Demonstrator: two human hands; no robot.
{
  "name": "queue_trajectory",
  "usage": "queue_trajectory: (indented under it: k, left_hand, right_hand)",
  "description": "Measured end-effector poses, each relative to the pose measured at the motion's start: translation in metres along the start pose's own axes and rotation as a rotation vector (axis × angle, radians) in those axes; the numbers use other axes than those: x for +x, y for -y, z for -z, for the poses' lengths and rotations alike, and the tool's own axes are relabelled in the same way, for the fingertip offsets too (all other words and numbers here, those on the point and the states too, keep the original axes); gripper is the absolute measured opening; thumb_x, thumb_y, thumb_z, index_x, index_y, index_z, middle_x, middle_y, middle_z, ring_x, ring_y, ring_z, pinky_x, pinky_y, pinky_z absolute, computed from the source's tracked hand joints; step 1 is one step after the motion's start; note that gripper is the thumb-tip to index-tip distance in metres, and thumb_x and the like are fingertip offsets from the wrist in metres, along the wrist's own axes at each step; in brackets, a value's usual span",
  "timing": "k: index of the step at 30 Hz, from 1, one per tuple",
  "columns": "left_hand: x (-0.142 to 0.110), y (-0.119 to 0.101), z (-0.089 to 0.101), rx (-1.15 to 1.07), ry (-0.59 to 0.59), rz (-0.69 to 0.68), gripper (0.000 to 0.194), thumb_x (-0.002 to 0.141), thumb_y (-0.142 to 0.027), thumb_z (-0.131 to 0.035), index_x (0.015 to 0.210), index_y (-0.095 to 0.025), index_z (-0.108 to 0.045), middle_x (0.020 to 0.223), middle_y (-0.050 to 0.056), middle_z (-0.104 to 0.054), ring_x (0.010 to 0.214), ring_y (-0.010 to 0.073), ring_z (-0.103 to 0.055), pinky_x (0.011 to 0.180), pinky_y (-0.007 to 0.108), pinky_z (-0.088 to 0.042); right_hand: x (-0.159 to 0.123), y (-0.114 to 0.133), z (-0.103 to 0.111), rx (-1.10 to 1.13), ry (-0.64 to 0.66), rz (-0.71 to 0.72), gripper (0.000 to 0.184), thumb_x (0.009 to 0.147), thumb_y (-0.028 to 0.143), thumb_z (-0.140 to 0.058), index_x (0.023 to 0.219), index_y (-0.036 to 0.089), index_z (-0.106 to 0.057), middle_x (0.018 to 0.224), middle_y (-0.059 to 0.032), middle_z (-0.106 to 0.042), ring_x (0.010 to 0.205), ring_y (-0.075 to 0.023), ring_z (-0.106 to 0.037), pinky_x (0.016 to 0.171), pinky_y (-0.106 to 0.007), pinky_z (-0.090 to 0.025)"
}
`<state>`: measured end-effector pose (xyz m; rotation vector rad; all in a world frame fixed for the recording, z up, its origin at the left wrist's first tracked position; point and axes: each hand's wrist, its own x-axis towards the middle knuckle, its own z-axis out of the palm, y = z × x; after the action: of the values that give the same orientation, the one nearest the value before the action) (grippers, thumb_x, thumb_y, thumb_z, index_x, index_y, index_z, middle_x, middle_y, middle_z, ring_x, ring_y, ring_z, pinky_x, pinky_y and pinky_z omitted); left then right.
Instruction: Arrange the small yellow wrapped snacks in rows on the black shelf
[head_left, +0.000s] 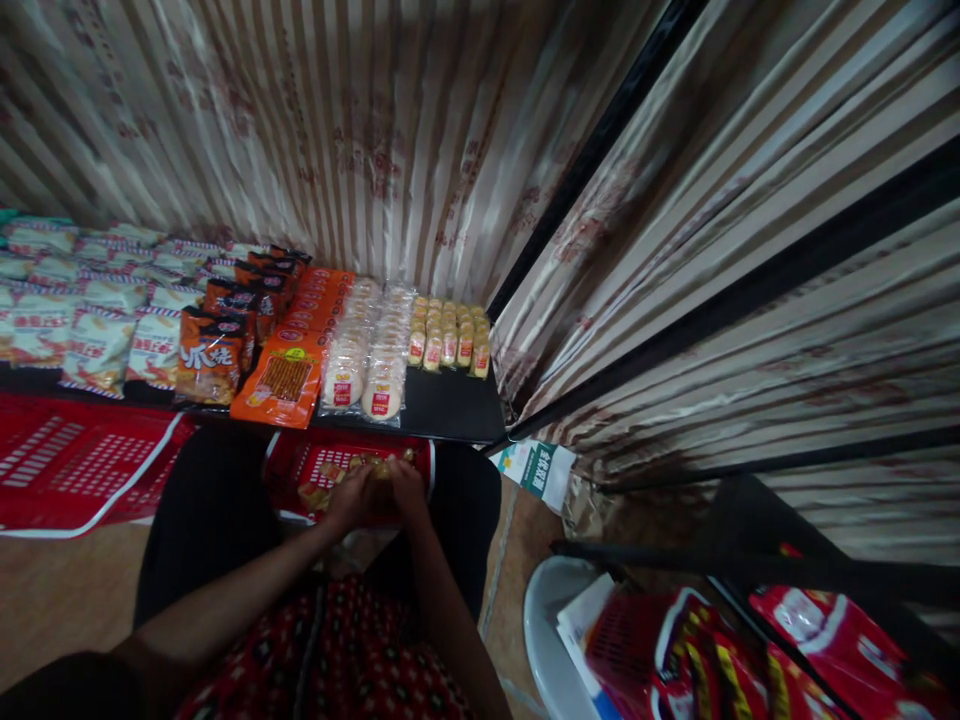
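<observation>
My left hand and my right hand are together inside a small red basket on my lap. Both have curled fingers around small yellow snack packets in the basket; what exactly each grips is too small to tell. Just beyond, a low black shelf carries rows of snacks: small yellow packets, clear packs of round rice crackers, orange stick-snack packs, and brown and white bags.
Striped curtain cloth hangs behind and to the right of the shelf. A larger red basket lies at the left. At the lower right stand a white stool, red baskets and red snack bags. A green-and-white carton lies on the floor.
</observation>
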<state>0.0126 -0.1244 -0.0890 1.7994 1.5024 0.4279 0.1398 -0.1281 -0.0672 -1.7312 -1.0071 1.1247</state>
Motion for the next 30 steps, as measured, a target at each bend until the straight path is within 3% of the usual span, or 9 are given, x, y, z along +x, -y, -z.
queue_trajectory:
  k: [12, 21, 27, 30]
  left_hand:
    - [-0.009, -0.033, 0.020, -0.149, -0.047, 0.016, 0.038, 0.084, -0.031, -0.039, 0.115, -0.015, -0.054, 0.119, 0.013, -0.060, 0.111, 0.0223, -0.055, 0.097, 0.036, -0.040]
    - [-0.012, -0.059, 0.030, -0.298, -0.107, 0.035, 0.027, 0.081, -0.034, -0.045, 0.102, -0.020, -0.054, 0.097, 0.007, -0.068, 0.090, 0.0193, -0.063, 0.080, 0.032, -0.048]
    - [-0.005, -0.075, 0.037, -0.363, -0.086, -0.003, 0.028, 0.082, -0.036, -0.043, 0.103, -0.019, -0.051, 0.096, 0.007, -0.068, 0.087, 0.0188, -0.064, 0.080, 0.033, -0.049]
    - [0.001, -0.081, 0.035, -0.416, -0.109, -0.055, 0.028, 0.082, -0.036, -0.044, 0.103, -0.018, -0.051, 0.097, 0.008, -0.068, 0.088, 0.0188, -0.064, 0.083, 0.033, -0.048]
  right_hand:
    - [-0.014, 0.016, 0.012, 0.213, 0.021, 0.067, 0.041, 0.079, 0.057, -0.045, 0.066, 0.020, -0.058, 0.060, 0.0017, -0.058, 0.061, -0.0135, -0.054, 0.058, -0.023, -0.044]
    - [-0.013, 0.028, 0.023, 0.333, 0.019, 0.074, 0.030, 0.074, 0.046, -0.057, 0.087, 0.021, -0.066, 0.086, -0.0015, -0.067, 0.084, -0.0176, -0.061, 0.074, -0.027, -0.048]
    - [-0.015, 0.045, 0.038, 0.464, 0.104, 0.044, 0.036, 0.070, 0.037, -0.062, 0.102, 0.019, -0.062, 0.089, -0.0042, -0.068, 0.073, -0.0159, -0.063, 0.062, -0.025, -0.049]
    - [-0.013, 0.050, 0.046, 0.486, 0.102, 0.091, 0.037, 0.069, 0.036, -0.064, 0.102, 0.019, -0.061, 0.097, -0.0058, -0.068, 0.080, -0.0168, -0.064, 0.067, -0.026, -0.050]
